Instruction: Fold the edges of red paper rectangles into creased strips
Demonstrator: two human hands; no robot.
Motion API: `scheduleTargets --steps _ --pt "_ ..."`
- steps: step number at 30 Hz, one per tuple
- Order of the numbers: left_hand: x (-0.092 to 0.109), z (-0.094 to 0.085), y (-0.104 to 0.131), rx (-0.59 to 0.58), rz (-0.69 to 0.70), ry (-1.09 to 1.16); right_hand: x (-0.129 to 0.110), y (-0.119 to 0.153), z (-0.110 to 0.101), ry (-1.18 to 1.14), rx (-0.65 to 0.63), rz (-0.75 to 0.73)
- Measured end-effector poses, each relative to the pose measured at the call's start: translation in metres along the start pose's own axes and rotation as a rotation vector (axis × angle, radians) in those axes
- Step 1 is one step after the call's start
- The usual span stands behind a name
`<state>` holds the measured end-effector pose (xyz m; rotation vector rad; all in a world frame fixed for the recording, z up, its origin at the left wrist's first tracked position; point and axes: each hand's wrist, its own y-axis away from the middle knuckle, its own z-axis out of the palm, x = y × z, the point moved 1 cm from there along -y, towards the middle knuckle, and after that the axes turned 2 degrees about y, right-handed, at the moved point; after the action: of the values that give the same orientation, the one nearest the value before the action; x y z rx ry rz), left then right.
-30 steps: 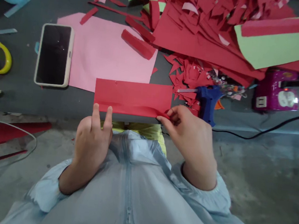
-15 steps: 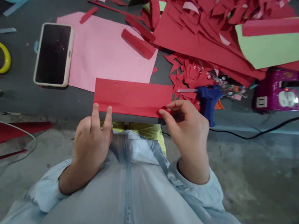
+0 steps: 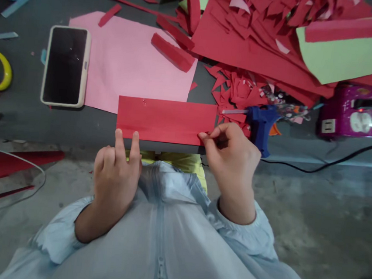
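A red paper strip (image 3: 166,120) lies lengthwise along the table's near edge, its upper left part over a pink sheet (image 3: 131,59). Two outstretched fingertips of my left hand (image 3: 117,172) rest on the strip's lower left edge, the other fingers bent. My right hand (image 3: 234,166) pinches the strip's lower right corner between thumb and forefinger. Just right of that hand lies a blue glue gun (image 3: 263,127), beside small red paper scraps (image 3: 240,90).
A phone (image 3: 65,66) and yellow-handled scissors (image 3: 4,74) lie at the left. Heaped red paper (image 3: 263,55), a green sheet (image 3: 351,59) and a purple device (image 3: 346,113) occupy the right. A black cable (image 3: 335,160) crosses the near edge.
The thumb and fingers of my right hand have shifted slightly at the strip's right corner. My left fingertips remain on its left end. The view has moved a little.
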<state>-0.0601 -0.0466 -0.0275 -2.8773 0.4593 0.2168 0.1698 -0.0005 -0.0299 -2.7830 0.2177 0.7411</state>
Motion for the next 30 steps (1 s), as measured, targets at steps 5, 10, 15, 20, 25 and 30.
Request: scheduleTargets --steps 5,10,15,20,25,30 --pt "-0.001 0.000 -0.002 -0.012 -0.022 0.063 0.005 0.004 0.004 -0.040 0.032 0.064" --pt "0.001 0.000 -0.004 0.012 -0.004 0.019 0.005 0.004 0.007 -0.050 0.079 0.061" --pt "0.002 -0.003 -0.003 -0.019 -0.030 0.040 0.004 0.003 0.009 -0.014 0.092 0.010" --pt "-0.002 -0.012 -0.009 -0.011 0.012 0.092 0.001 0.000 0.008 0.061 0.080 -0.108" --pt "-0.010 -0.007 -0.018 -0.024 0.112 0.170 0.000 -0.006 0.007 0.030 0.023 -0.151" --pt "-0.011 -0.002 -0.017 -0.018 0.134 0.142 0.001 -0.009 0.008 0.014 -0.007 -0.128"
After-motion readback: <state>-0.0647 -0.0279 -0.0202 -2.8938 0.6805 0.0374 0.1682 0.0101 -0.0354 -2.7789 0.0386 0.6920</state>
